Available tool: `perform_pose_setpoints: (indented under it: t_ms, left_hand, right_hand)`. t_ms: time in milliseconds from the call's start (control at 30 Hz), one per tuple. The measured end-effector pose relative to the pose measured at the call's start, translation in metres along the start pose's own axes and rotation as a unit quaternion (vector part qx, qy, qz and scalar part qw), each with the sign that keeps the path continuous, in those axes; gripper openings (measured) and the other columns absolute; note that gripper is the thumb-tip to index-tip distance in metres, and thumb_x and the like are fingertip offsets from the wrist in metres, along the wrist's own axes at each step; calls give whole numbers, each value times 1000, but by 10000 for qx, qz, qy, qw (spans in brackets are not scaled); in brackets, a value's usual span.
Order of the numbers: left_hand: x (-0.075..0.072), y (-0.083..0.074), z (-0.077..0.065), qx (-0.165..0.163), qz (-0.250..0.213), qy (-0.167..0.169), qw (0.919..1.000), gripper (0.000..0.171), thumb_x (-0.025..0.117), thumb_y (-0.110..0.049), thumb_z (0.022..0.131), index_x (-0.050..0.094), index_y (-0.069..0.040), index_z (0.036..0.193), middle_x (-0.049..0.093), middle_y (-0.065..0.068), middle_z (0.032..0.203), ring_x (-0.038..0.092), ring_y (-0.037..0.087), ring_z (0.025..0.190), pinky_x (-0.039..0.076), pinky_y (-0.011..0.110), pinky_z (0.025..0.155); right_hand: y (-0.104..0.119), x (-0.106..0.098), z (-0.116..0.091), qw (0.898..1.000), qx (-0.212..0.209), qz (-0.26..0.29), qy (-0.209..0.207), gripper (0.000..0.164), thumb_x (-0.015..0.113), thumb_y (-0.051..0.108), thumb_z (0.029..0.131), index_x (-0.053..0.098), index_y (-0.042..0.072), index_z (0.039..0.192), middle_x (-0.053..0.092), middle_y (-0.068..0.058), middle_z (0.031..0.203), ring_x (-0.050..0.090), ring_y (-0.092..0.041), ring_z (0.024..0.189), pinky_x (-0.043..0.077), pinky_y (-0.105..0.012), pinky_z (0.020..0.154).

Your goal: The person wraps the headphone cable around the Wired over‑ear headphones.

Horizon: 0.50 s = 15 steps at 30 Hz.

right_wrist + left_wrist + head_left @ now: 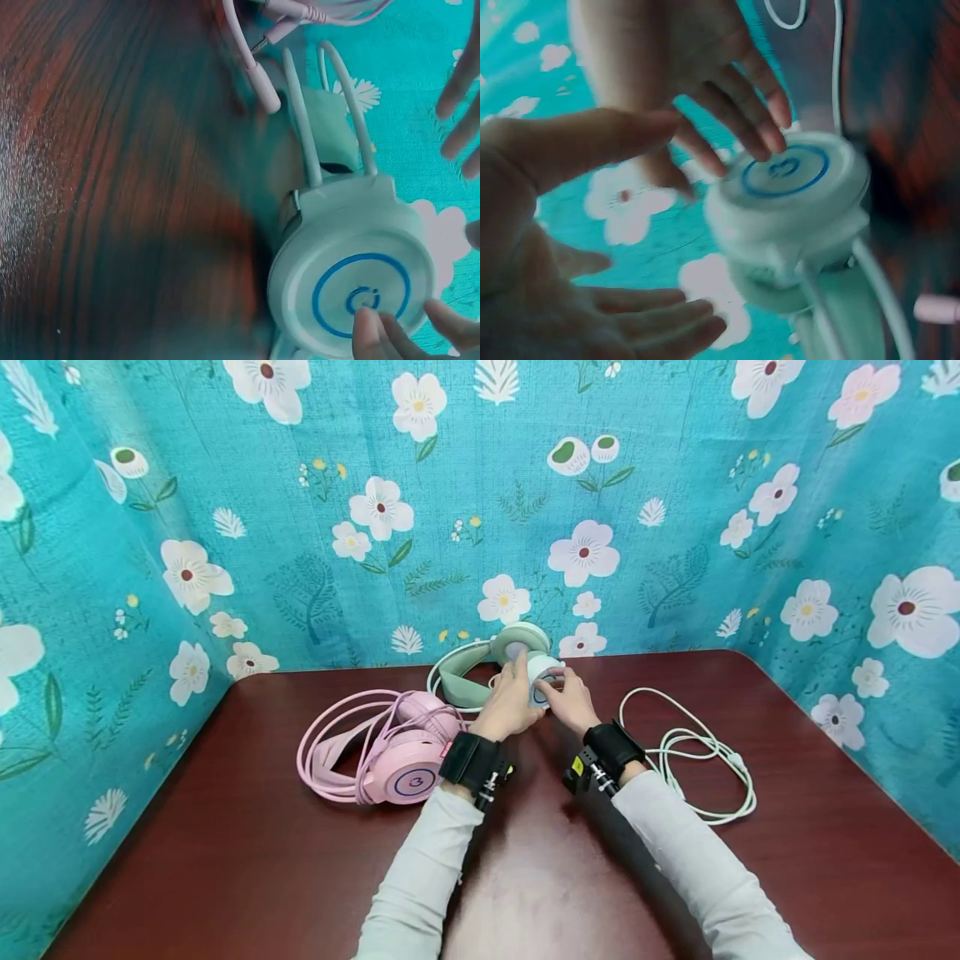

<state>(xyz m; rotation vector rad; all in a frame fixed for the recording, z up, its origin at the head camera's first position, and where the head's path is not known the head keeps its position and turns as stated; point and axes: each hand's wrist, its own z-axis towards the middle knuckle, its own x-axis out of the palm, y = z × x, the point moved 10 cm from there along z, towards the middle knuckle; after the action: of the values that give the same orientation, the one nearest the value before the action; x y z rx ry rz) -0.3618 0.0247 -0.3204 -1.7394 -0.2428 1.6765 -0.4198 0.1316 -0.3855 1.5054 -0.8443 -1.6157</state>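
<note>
Pale green headphones [467, 687] lie at the back of the table. Their near ear cup [367, 259] carries a blue ring and logo. My right hand [572, 700] is at this ear cup, its fingertips [367, 330] over the blue-ringed face. On the other side, my left hand [512, 700] has its fingers and thumb spread, with nothing between them. In the left wrist view, the left palm [525, 300] is beside the ear cup, apart from it. A loosely coiled pale cable [693, 755] lies to the right of the right wrist.
Pink headphones [414, 770] with their pink cable [330, 718] looped around them lie left of the left wrist. Pink cable plugs [264, 88] stick out near the green headband. A blue flowered curtain [465, 510] stands right behind the dark red table [247, 860].
</note>
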Motion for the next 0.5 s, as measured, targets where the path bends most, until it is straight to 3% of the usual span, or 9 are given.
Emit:
perform_pose_setpoints:
  t_ms: [100, 200, 233, 267, 367, 500]
  left_hand:
    - [11, 4, 14, -282, 19, 35, 9996, 94, 69, -9, 94, 4, -5, 162, 14, 34, 164, 18, 47, 154, 30, 57, 120]
    - [19, 9, 28, -532, 129, 23, 9985, 97, 70, -11, 93, 2, -7, 162, 8, 34, 165, 13, 48, 155, 27, 58, 121]
    - [20, 12, 33, -652, 132, -39, 9978, 98, 71, -12, 92, 2, -7, 162, 7, 35, 164, 12, 48, 155, 27, 59, 121]
    - [22, 17, 37, -807, 99, -96, 9966, 99, 71, -13, 92, 2, -7, 162, 6, 35, 164, 11, 49, 155, 26, 58, 122]
    - [25, 34, 45, -1275, -90, -249, 9915, 101, 72, -14, 91, 1, -5, 162, 9, 36, 164, 16, 50, 154, 24, 57, 123]
    - [36, 45, 50, -1453, 225, -257, 9888, 96, 70, -18, 93, 5, 0, 161, 33, 35, 156, 42, 47, 142, 25, 55, 123]
  right_hand:
    - [-62, 14, 43, 9999, 50, 71, -75, 66, 48, 55, 101, 39, 13, 151, 55, -16, 143, 56, -27, 129, 48, -41, 101]
    - [-132, 26, 96, 9994, 220, -8, -261, 80, 41, 70, 96, 32, 16, 155, 47, -15, 149, 51, -30, 133, 47, -43, 99]
    - [-143, 30, 104, 9985, 515, -26, -164, 84, 41, 70, 96, 24, 17, 159, 41, -17, 156, 45, -33, 140, 44, -49, 106]
    - [-153, 31, 112, 9982, 543, -84, -244, 87, 41, 73, 94, 23, 16, 158, 40, -18, 155, 45, -34, 139, 43, -49, 105]
    - [-153, 35, 114, 9966, 808, -35, -179, 96, 43, 76, 92, 12, 17, 161, 32, -21, 160, 39, -37, 144, 42, -52, 106]
    - [-104, 36, 73, 9934, 1049, 436, 129, 102, 48, 71, 93, -5, 17, 162, 22, -21, 164, 53, -33, 130, 51, -47, 94]
